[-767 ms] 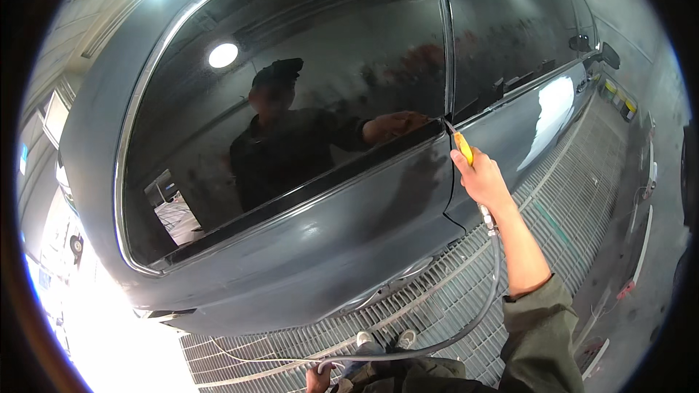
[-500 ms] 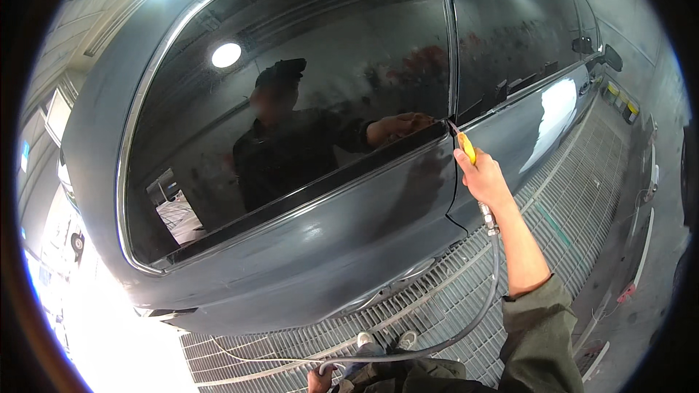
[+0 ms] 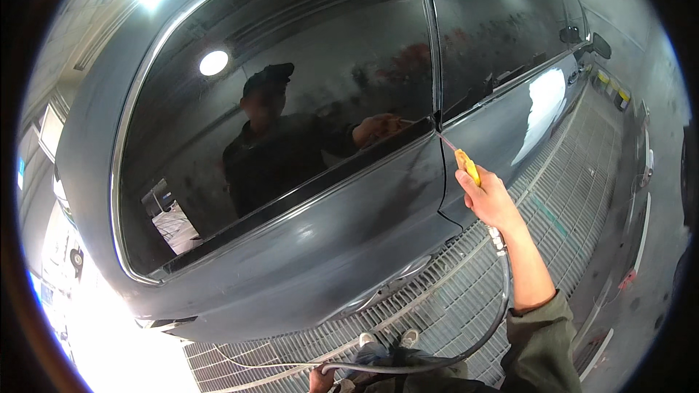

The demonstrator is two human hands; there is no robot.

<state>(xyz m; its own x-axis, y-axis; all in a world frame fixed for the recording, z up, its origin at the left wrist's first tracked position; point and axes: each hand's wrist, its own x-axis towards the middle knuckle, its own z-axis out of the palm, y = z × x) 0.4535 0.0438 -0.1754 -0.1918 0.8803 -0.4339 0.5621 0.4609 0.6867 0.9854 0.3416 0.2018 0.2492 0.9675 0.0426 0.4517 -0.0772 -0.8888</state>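
My right hand (image 3: 491, 196) is wrapped round a yellow air blow gun (image 3: 467, 164). The gun's thin nozzle points up and left, its tip close to the gap between the two doors at the foot of the window pillar (image 3: 436, 94); whether it touches cannot be told. From a metal coupling (image 3: 497, 240) below my wrist, a grey hose (image 3: 502, 298) loops down and across my body. At the bottom edge my left hand (image 3: 320, 378) is closed on that hose. In front of me stands the dark grey car (image 3: 349, 225), matt and unpolished, with a white patch (image 3: 542, 105) on the farther door.
Under my shoes (image 3: 410, 338) lies a metal floor grating (image 3: 553, 204). A thin pale line (image 3: 240, 359) runs over it toward my left hand. A side mirror (image 3: 601, 46) juts out at the far right, near yellow-topped containers (image 3: 621, 98) by the wall.
My right hand has drawn the blow gun slightly down and away from the pillar, so more of its nozzle shows. The left hand keeps hold of the hose. The view has shifted a little.
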